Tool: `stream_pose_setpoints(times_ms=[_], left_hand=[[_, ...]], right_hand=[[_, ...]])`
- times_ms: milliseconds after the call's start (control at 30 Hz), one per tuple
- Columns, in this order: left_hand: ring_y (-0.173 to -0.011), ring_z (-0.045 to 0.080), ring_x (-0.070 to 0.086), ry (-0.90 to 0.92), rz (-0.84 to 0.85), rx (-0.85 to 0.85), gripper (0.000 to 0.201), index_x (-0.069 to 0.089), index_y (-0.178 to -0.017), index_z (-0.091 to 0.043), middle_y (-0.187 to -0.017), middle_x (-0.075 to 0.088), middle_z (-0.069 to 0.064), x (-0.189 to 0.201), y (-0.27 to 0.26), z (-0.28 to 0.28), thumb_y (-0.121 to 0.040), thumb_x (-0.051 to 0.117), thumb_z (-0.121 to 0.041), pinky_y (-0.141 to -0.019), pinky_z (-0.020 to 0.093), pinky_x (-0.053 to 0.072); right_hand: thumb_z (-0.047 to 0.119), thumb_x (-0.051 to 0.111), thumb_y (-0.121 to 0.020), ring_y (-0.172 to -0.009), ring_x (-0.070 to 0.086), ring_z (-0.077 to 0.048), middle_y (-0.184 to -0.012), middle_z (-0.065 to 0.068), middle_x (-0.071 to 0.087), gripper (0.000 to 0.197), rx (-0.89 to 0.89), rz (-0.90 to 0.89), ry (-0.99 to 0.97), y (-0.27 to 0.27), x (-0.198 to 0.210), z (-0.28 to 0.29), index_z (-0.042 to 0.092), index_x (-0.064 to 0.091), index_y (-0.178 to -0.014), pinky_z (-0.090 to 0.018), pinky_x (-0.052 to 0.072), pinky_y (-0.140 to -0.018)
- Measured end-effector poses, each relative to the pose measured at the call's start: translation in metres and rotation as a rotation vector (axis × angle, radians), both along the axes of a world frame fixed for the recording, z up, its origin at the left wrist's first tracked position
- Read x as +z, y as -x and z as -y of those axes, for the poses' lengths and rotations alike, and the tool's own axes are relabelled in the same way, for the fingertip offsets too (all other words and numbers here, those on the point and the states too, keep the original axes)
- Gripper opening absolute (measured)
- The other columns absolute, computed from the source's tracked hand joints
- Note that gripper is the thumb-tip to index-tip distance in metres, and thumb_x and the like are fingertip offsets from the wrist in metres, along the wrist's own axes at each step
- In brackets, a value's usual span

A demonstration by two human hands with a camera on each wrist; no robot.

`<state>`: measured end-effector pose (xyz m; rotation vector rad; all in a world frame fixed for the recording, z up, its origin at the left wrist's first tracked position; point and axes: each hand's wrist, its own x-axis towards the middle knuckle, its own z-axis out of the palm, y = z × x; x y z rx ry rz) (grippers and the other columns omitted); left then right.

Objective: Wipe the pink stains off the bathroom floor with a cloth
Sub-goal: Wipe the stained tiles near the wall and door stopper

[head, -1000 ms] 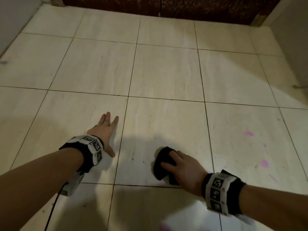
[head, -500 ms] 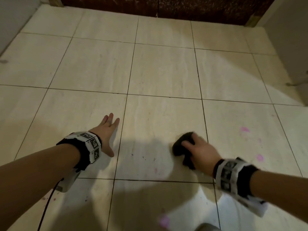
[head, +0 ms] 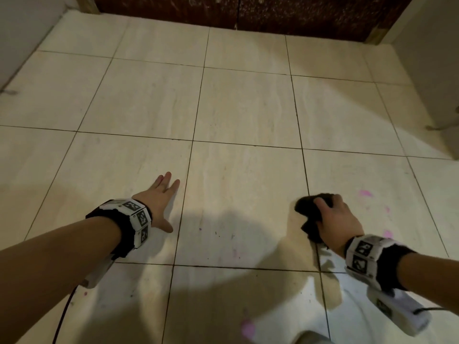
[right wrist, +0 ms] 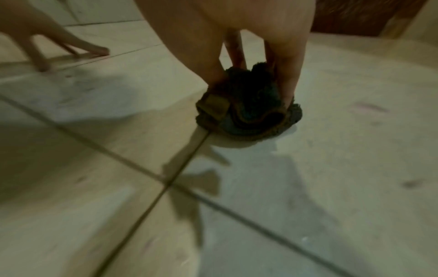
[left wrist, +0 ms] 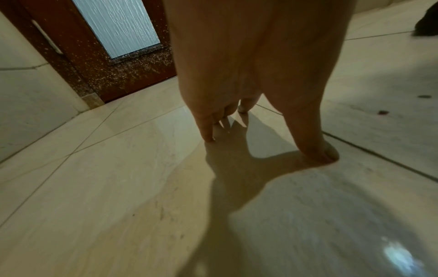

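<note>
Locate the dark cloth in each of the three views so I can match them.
Head: dark cloth lower right, bunched under the right hand, on the grout line.
Left wrist: only a dark edge at the top right corner.
Right wrist: upper centre, pinched by the fingers.
Shared landmark: the brown door.

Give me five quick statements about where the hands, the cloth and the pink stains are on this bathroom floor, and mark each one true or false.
1. The right hand grips the dark cloth. True.
2. The left hand holds a second cloth. False: it rests on the floor tiles with fingers straight, holding nothing.
3. Pink stains lie on the tile to the right of the cloth. True.
4. The cloth is lifted clear of the floor. False: it sits on the tiles, at a grout line.
5. All pink stains are gone. False: several remain, including one near the bottom edge.
</note>
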<state>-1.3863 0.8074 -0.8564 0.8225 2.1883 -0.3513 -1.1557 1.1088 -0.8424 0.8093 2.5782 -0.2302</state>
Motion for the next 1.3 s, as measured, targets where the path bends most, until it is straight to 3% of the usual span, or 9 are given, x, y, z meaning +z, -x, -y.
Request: stream_pose_setpoints(times_ms=[167, 367, 467, 567, 767, 933, 1033, 1133, 1300], left_hand=[[-0.144, 0.019, -0.018, -0.002, -0.012, 0.000, 0.123, -0.022, -0.147, -0.019, -0.152, -0.031, 0.005, -0.002, 0.000, -0.001, -0.074, 0.074, -0.046, -0.115, 0.038, 0.026], [-0.144, 0.017, -0.018, -0.037, -0.006, 0.003, 0.121, -0.020, -0.147, -0.020, -0.152, -0.031, 0.004, -0.002, 0.001, 0.005, -0.075, 0.073, -0.048, -0.116, 0.036, 0.025], [-0.144, 0.015, -0.015, -0.045, -0.039, -0.003, 0.119, -0.019, -0.148, -0.024, -0.153, -0.029, 0.004, -0.002, 0.002, 0.010, -0.074, 0.069, -0.057, -0.115, 0.033, 0.025], [-0.145, 0.017, -0.014, -0.021, -0.096, 0.040, 0.121, -0.021, -0.147, -0.028, -0.153, -0.028, 0.006, -0.003, 0.001, 0.020, -0.069, 0.063, -0.069, -0.115, 0.035, 0.022], [-0.143, 0.016, -0.019, -0.011, 0.009, -0.002, 0.127, -0.023, -0.145, -0.027, -0.151, -0.033, 0.004, 0.001, 0.015, 0.036, -0.070, 0.075, -0.052, -0.117, 0.033, 0.021], [-0.143, 0.016, -0.022, -0.001, 0.023, -0.035, 0.130, -0.023, -0.145, -0.027, -0.150, -0.034, 0.004, 0.001, 0.020, 0.039, -0.068, 0.080, -0.042, -0.117, 0.034, 0.021], [-0.143, 0.015, -0.022, -0.002, 0.021, -0.032, 0.131, -0.023, -0.145, -0.028, -0.151, -0.034, 0.004, 0.000, 0.020, 0.038, -0.067, 0.081, -0.041, -0.116, 0.036, 0.024], [-0.142, 0.015, -0.022, -0.010, 0.008, -0.028, 0.131, -0.023, -0.146, -0.029, -0.151, -0.034, 0.003, -0.001, 0.020, 0.039, -0.067, 0.081, -0.040, -0.116, 0.036, 0.024], [-0.142, 0.016, -0.022, -0.018, -0.002, -0.034, 0.131, -0.023, -0.146, -0.029, -0.150, -0.034, 0.003, -0.003, 0.020, 0.038, -0.067, 0.081, -0.040, -0.117, 0.033, 0.020]], right_hand=[[0.030, 0.062, -0.084, -0.112, 0.045, -0.024, -0.127, -0.003, 0.030, 0.050, 0.169, -0.072, 0.249, -0.004, 0.000, 0.063, 0.032, 0.043, -0.130, -0.030, 0.047, -0.091], [0.024, 0.050, -0.091, -0.111, 0.046, -0.029, -0.128, -0.008, 0.034, 0.043, 0.321, -0.048, 0.422, 0.037, 0.002, 0.118, 0.022, 0.041, -0.133, -0.033, 0.041, -0.097], [0.020, 0.054, -0.091, -0.116, 0.045, -0.031, -0.133, -0.011, 0.034, 0.047, 0.314, -0.167, 0.380, 0.079, 0.004, 0.110, 0.018, 0.042, -0.137, -0.030, 0.039, -0.099], [0.013, 0.061, -0.086, -0.124, 0.036, -0.034, -0.142, -0.014, 0.025, 0.062, 0.337, -0.180, 0.259, 0.120, -0.001, 0.089, 0.019, 0.035, -0.142, -0.040, 0.040, -0.102], [0.029, 0.050, -0.094, -0.128, 0.030, -0.033, -0.144, -0.013, 0.023, 0.049, 0.618, -0.130, 0.258, 0.095, -0.010, 0.132, 0.022, 0.035, -0.140, -0.039, 0.035, -0.103], [0.036, 0.077, -0.068, -0.100, 0.058, -0.026, -0.126, -0.007, 0.051, 0.053, 1.007, -0.018, 0.334, 0.041, 0.001, 0.173, 0.031, 0.060, -0.117, -0.032, 0.053, -0.070], [0.024, 0.057, -0.090, -0.120, 0.041, -0.031, -0.140, -0.010, 0.033, 0.046, 0.934, -0.054, 0.363, 0.072, -0.002, 0.165, 0.025, 0.046, -0.135, -0.040, 0.044, -0.094], [0.026, 0.057, -0.089, -0.124, 0.034, -0.030, -0.141, -0.010, 0.030, 0.053, 0.735, -0.196, 0.212, 0.125, -0.004, 0.146, 0.026, 0.039, -0.139, -0.041, 0.040, -0.098], [0.023, 0.060, -0.089, -0.127, 0.032, -0.032, -0.143, -0.013, 0.025, 0.060, 0.720, -0.092, 0.144, 0.162, -0.005, 0.143, 0.024, 0.033, -0.143, -0.041, 0.042, -0.099]])
